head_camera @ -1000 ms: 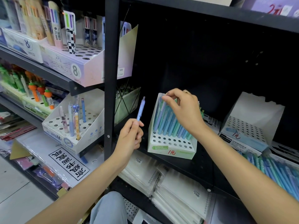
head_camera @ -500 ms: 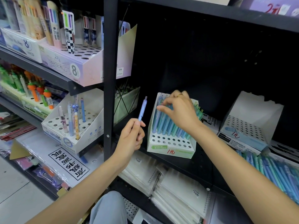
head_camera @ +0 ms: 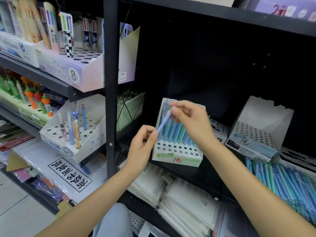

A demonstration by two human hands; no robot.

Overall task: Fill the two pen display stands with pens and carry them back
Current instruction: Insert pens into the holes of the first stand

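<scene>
Both of my hands have closed in on the lilac pen (head_camera: 164,120): left hand (head_camera: 142,144) pinches its lower end, right hand (head_camera: 189,120) takes the top, steering it toward a free hole in the green-fronted stand (head_camera: 177,155) on the shelf.

left hand (head_camera: 142,147): a second ago it's holding the pale blue plastic pen (head_camera: 164,120) upright out by the black shelf post, now it's swung over right next to the white cardboard pen stand with the green front label (head_camera: 177,156)

pale blue pen: goes from upright to tilted, top end leaning into the stand's rows of pens

right hand (head_camera: 193,122): was resting on the pen tops in the stand, now its fingertips pinch the upper end of that pen while the left pinches the lower end
</scene>
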